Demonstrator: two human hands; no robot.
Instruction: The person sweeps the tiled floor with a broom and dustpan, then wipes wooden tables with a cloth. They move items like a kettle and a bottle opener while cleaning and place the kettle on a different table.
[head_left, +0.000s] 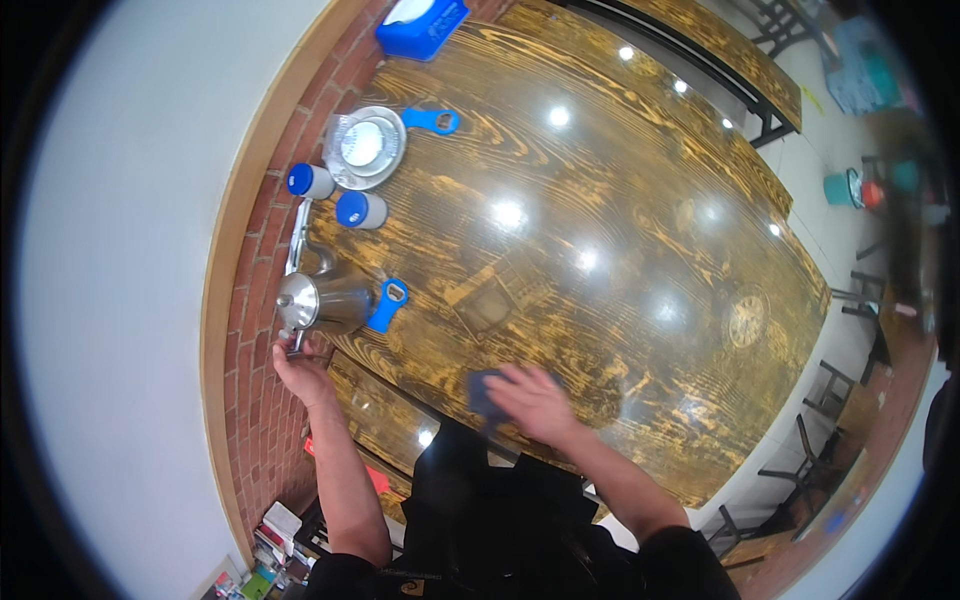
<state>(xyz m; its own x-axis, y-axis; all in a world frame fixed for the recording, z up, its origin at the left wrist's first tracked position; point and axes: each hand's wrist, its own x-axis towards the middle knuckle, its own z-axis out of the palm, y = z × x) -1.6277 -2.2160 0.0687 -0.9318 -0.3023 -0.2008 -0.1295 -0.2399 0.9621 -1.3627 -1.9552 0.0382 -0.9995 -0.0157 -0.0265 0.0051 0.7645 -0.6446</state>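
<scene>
My left hand (306, 373) is at the handle of a stainless steel teapot (341, 300), its fingers around the handle. The teapot stands at the left edge of a wooden table (622, 187), close to the brick wall, its lid on. A blue bottle opener (388, 306) lies beside the pot. Near the table's front edge, my right hand (532, 401) presses a dark grey cloth (484, 397) against the tabletop. Its fingers are spread over the cloth and slightly blurred.
Two blue-lidded white jars (361, 210) stand beyond the teapot. Farther back are stacked dishes (371, 150), another blue opener (431, 121) and a blue tissue box (422, 30). The brick wall (259, 300) borders the left side. Wooden benches (386, 405) flank the table; dark chairs (806, 450) stand right.
</scene>
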